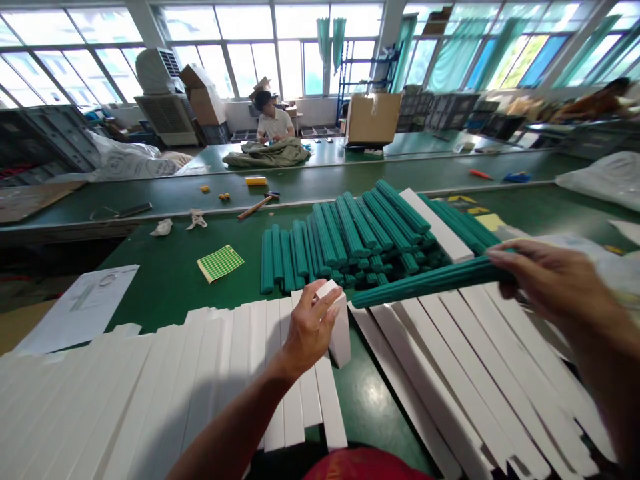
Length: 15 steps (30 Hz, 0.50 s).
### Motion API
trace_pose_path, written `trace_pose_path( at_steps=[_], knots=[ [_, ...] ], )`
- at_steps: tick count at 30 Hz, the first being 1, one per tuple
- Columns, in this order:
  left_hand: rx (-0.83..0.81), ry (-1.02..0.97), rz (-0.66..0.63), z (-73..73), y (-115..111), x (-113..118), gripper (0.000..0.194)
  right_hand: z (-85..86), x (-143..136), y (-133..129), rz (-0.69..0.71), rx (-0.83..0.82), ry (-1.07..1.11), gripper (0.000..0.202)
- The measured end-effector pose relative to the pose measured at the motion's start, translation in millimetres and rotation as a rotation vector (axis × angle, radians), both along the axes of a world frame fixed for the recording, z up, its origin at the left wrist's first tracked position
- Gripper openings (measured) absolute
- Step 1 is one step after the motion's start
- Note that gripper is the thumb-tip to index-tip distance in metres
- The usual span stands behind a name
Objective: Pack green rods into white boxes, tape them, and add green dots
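My left hand is closed around the upper end of a narrow white carton, which stands tilted at the middle of the table. In my right hand is one end of a long green ribbed rod; its far end points left, close to the top of that carton. Behind both hands lies a stack of similar green ribbed rods, with another white carton resting among them. Long white cartons lie side by side at my left. More white cartons, flatter looking, spread at my right.
A sheet of green stickers and a printed drawing lie at left. Beyond are a hammer, a yellow roll and a red-handled tool. Across the benches a person sits near a cardboard box.
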<state>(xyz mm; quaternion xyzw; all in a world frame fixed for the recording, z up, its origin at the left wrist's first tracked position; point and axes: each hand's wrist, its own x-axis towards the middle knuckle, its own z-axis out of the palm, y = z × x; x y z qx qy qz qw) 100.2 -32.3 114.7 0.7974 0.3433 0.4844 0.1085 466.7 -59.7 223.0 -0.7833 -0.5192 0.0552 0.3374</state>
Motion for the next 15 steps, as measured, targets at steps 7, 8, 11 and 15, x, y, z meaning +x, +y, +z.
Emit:
trace_pose_path(
  at_steps=[7,8,11,15],
  knots=[
    [0.036,0.020,-0.036,-2.1,-13,-1,0.032,-33.7,-61,78,0.358,-0.335,0.095,0.018],
    [0.038,0.018,-0.045,-2.9,-16,-4,0.033,-39.7,-65,89,0.383,-0.347,0.090,0.017],
    [0.026,0.001,-0.053,-5.7,-20,-13,0.034,-56.9,-76,122,0.416,-0.356,0.067,0.021],
    [0.025,-0.026,0.018,-8.7,-17,-21,0.034,-75.0,-94,152,0.314,-0.320,0.051,0.046]
  ],
)
